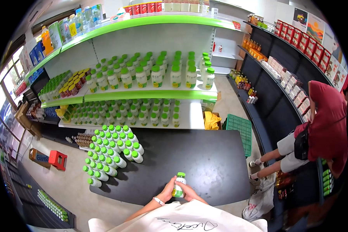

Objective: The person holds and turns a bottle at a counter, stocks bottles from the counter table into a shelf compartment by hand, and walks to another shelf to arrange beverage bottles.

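A white bottle with a green cap [179, 183] stands upright near the front edge of the black table [189, 150], close to my body. My left hand [168, 191] wraps its left side, and my right hand [187, 191] presses against its right side. Both hands are closed on it, though some fingers are hidden behind the bottle. To the left on the same table stands a dense group of matching green-capped bottles [112, 147], apart from my hands.
Behind the table, a green-edged shelf [150, 95] bears rows of similar bottles. Right of the table sit a green crate [237, 133] and a yellow bag [212, 120]. A person in a red shirt [326, 120] bends at the right shelves. A red stool [58, 159] stands left.
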Demonstrator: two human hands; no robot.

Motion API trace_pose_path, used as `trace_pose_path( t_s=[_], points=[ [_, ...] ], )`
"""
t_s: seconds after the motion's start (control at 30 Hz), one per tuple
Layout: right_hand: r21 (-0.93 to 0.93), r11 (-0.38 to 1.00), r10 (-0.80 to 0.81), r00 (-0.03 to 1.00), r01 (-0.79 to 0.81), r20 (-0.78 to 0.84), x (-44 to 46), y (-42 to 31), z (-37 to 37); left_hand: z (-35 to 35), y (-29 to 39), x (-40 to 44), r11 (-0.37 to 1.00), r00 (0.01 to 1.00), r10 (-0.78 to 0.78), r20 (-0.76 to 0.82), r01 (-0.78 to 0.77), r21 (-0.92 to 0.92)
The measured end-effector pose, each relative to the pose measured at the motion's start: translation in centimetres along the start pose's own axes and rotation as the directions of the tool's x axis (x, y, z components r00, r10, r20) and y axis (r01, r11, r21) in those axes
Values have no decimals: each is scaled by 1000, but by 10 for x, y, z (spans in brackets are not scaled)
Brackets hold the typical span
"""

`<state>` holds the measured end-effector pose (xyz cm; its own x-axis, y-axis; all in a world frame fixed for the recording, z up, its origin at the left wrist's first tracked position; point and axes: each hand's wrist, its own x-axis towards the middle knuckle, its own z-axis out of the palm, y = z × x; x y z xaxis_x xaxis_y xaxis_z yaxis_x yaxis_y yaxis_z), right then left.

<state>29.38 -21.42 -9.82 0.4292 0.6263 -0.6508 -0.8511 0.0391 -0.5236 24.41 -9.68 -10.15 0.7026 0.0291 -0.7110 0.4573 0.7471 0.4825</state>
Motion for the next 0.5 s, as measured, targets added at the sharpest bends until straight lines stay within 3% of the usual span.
trace_pose_path(
  t_s=[0.2,0.5],
  points=[
    [-29,996,90,996,-89,19,1,-1,-2,-10,-5,6,1000,999,-20,42,20,-13],
    [6,995,96,993,-97,72,1,-4,-1,-6,-4,4,999,1000,27,-14,-26,32]
  ],
)
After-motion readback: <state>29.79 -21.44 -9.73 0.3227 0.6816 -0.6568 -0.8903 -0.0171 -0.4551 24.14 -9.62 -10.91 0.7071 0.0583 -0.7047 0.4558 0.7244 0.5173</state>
